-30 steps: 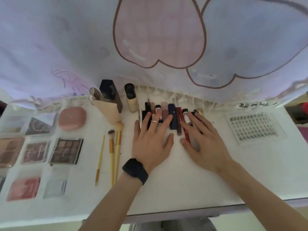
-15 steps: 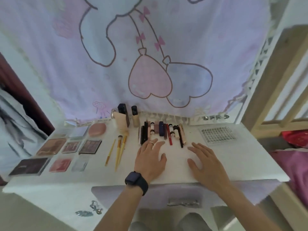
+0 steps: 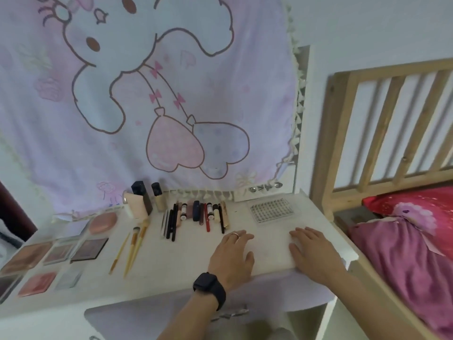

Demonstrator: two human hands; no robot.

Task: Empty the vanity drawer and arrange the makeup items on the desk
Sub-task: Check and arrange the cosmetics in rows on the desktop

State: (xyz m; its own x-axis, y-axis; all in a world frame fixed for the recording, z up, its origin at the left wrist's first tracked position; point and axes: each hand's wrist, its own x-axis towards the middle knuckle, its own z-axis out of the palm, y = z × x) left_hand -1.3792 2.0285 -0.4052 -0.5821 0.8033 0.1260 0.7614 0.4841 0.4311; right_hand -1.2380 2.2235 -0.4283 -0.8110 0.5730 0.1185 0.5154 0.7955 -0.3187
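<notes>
a: so, where are the hands?

b: both lie palm down on the bench [image 3: 171, 273]. the left hand [image 3: 232, 256] sits near its 6 o'clock edge, and the right hand [image 3: 313, 253] is toward 4 o'clock, apart from the left.

a: and each grip?

b: wide open on both, fingers straight and spread, nothing held. a ring [image 3: 234, 234] shows on the left hand and a black watch [image 3: 209, 288] on that wrist.

a: what's laid out?

b: a row of pencils and tubes [image 3: 196, 214] lies side by side at 12 o'clock of the left hand, near its fingertips but not touching. brushes [image 3: 134, 244] lie at 10 o'clock of it. palettes [image 3: 89, 249] fill the bench's 9 o'clock end, with a pink compact [image 3: 103, 222] behind them. bottles [image 3: 142, 200] stand at 11 o'clock against the cloth [image 3: 147, 94]. a lash tray [image 3: 270, 209] lies at 12 o'clock of the right hand.

a: and the drawer [image 3: 147, 312]?

b: its lilac front shows under the bench edge at 6 o'clock, with the left forearm crossing it. its inside is hidden.
</notes>
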